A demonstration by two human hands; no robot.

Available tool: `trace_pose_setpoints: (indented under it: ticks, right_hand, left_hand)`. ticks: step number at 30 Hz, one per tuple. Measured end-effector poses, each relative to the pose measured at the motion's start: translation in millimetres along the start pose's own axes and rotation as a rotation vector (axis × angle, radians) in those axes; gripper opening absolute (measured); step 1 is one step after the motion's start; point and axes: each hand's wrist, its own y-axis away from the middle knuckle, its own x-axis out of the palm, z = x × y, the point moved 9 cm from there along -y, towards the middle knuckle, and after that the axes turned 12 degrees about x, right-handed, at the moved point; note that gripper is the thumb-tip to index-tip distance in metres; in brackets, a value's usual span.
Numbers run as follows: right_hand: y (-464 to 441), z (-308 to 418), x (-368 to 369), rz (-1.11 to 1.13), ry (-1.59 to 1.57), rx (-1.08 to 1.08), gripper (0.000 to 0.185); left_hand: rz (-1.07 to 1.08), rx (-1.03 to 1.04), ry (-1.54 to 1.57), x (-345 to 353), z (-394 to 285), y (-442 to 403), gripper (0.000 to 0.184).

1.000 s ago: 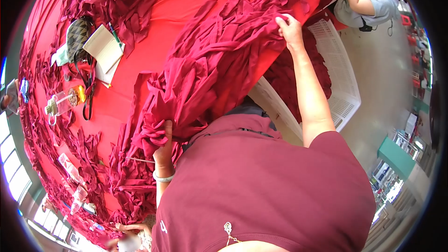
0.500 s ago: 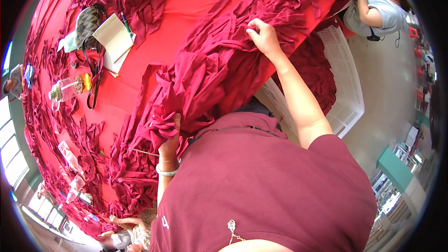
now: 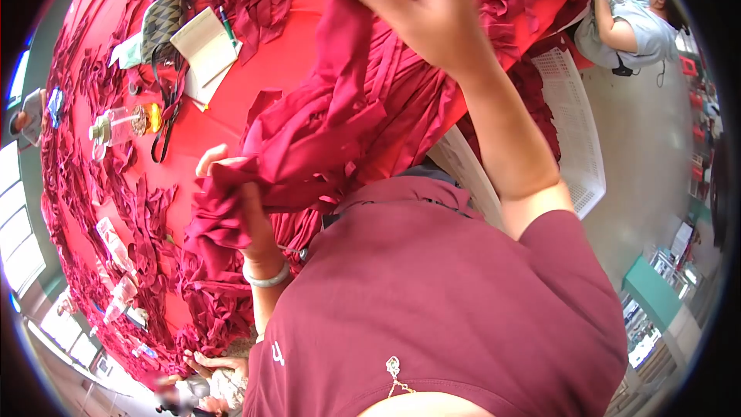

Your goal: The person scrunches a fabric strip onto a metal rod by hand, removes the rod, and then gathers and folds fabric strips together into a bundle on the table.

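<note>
Dark red fabric strips (image 3: pixel 309 127) stretch in a loose bundle between my two hands, above the red-covered table. My left hand (image 3: pixel 258 225), with a pale bangle on its wrist, is closed around a gathered bunch of them; cloth hides part of its fingers. Raised at the top centre, my right hand (image 3: pixel 432 15) is slightly blurred and pinches the upper end of a strip (image 3: pixel 346 46) that hangs down toward the bundle. More strips (image 3: pixel 409 77) lie on the table beneath my right forearm.
Left of the bundle lie an open notebook (image 3: pixel 202 42) with a pen, a patterned pouch (image 3: pixel 164 27) and a clear bottle (image 3: pixel 116 127). A white perforated crate (image 3: pixel 575 131) holding red cloth stands at the right. Co-workers are at the upper right (image 3: pixel 629 27), far left and lower left.
My right hand has risen up and toward me, lifting a strip off the pile. My left hand has moved left and slightly up with its bunch of fabric.
</note>
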Motion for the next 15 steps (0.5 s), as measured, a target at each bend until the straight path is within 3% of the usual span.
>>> trace_pose_setpoints:
  ticks: [1, 2, 4, 5, 6, 7, 8, 9, 11, 12, 15]
  right_hand:
    - [-1.9, -25.6, 23.7, 0.216, 0.068, 0.234, 0.008]
    - [0.7, -17.4, 29.8, 0.245, 0.115, 0.146, 0.015]
    - [-9.6, 12.5, 7.0, 0.117, 0.042, 0.175, 0.017]
    - [-15.0, 28.8, -3.5, 0.028, 0.027, 0.167, 0.019]
    - [-11.1, 62.9, 5.0, 0.011, 0.2, -0.033, 0.018]
    - [-5.3, 35.2, 25.7, 0.062, 0.229, -0.172, 0.013]
    - [0.0, 25.2, 56.6, 0.237, 0.476, -0.096, 0.015]
    - [17.8, 18.3, 82.0, 0.326, 0.445, -0.085, 0.017]
    - [54.0, 30.7, 129.5, 0.488, 0.428, -0.08, 0.015]
    - [65.1, 43.2, 142.8, 0.506, 0.381, -0.078, 0.014]
    - [78.3, 56.9, 157.8, 0.56, 0.152, 0.053, 0.015]
  left_hand:
    - [-0.065, -0.226, -0.012, -6.1, 0.0, 5.2, 0.023]
    - [-0.061, -0.159, 0.085, -15.2, 3.1, 7.6, 0.022]
    - [-0.019, -0.034, 0.26, -20.1, 4.4, -0.4, 0.024]
    - [-0.059, -0.067, 0.241, -26.8, 5.5, 2.1, 0.023]
    - [-0.082, -0.109, 0.228, -31.5, 6.5, 6.8, 0.023]
    - [-0.081, -0.097, 0.191, -33.0, 8.6, 9.6, 0.023]
    - [-0.127, -0.135, 0.289, -33.9, 20.4, 15.8, 0.021]
    - [-0.165, -0.179, 0.391, -33.9, 29.4, 21.6, 0.019]
    - [-0.137, -0.269, 0.279, -26.4, 28.6, 33.3, 0.015]
    - [-0.186, -0.376, 0.263, -28.4, 39.7, 49.6, 0.021]
    - [0.1, -0.201, 0.059, -14.9, 46.8, 69.4, 0.068]
